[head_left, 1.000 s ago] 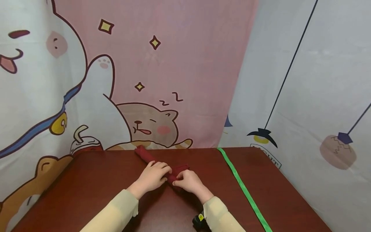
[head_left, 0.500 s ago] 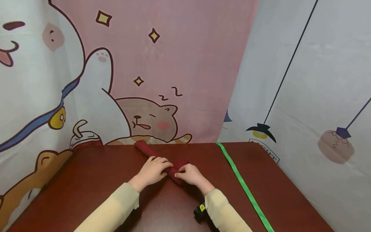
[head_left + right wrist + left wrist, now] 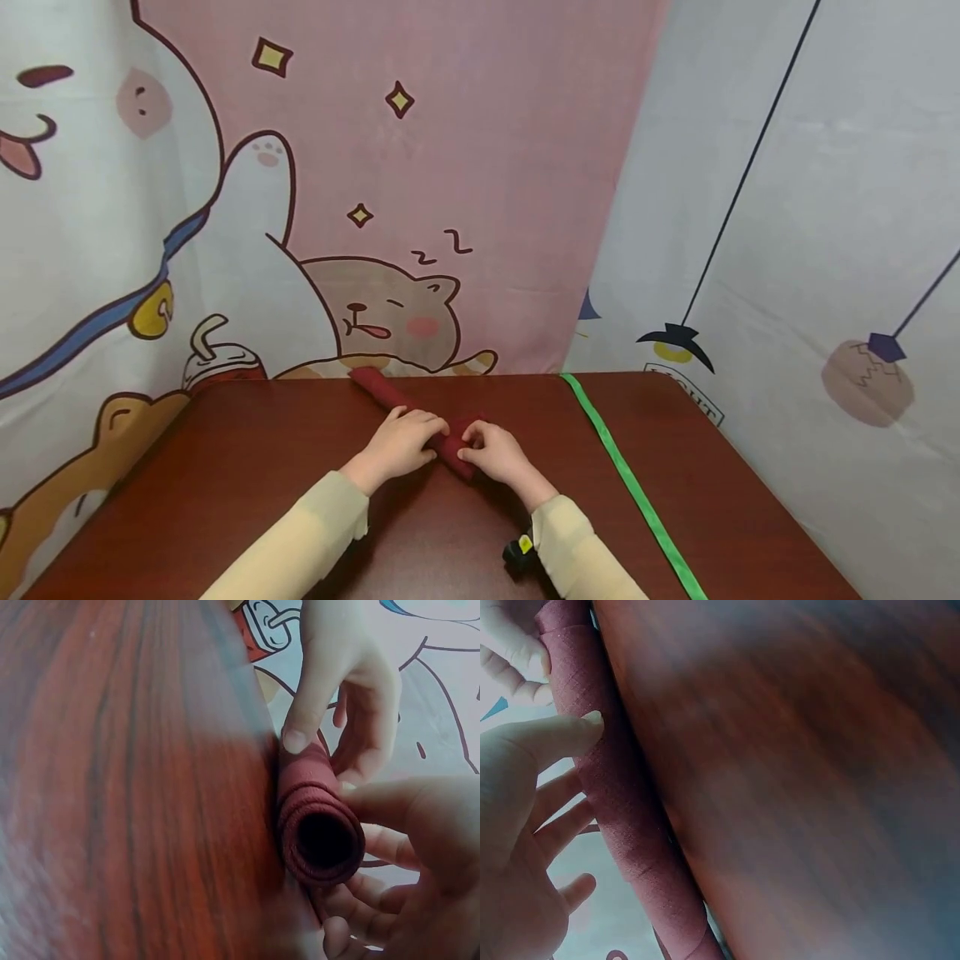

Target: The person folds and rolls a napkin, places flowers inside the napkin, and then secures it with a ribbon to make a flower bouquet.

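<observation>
A dark red cloth (image 3: 384, 389), rolled into a tube, lies diagonally across the brown table. My left hand (image 3: 401, 442) holds the roll near its middle; in the left wrist view the thumb presses its near side and the fingers sit behind it. My right hand (image 3: 498, 454) grips the roll close to its near end, thumb on one side and fingers on the other. The right wrist view looks into that end, where wound layers of the cloth (image 3: 307, 771) circle a dark hollow. In the head view a small flap of cloth shows behind my right fingers.
A green ribbon (image 3: 630, 479) runs along the right part of the table (image 3: 742, 517) from its back edge toward the front. A black device with a yellow mark (image 3: 517, 554) is at my right wrist. Behind the table hangs a cartoon-printed curtain (image 3: 510, 192).
The loose flap of cloth beside my right hand shows less than before. More of the roll's near end is exposed between my hands, which have shifted only slightly.
</observation>
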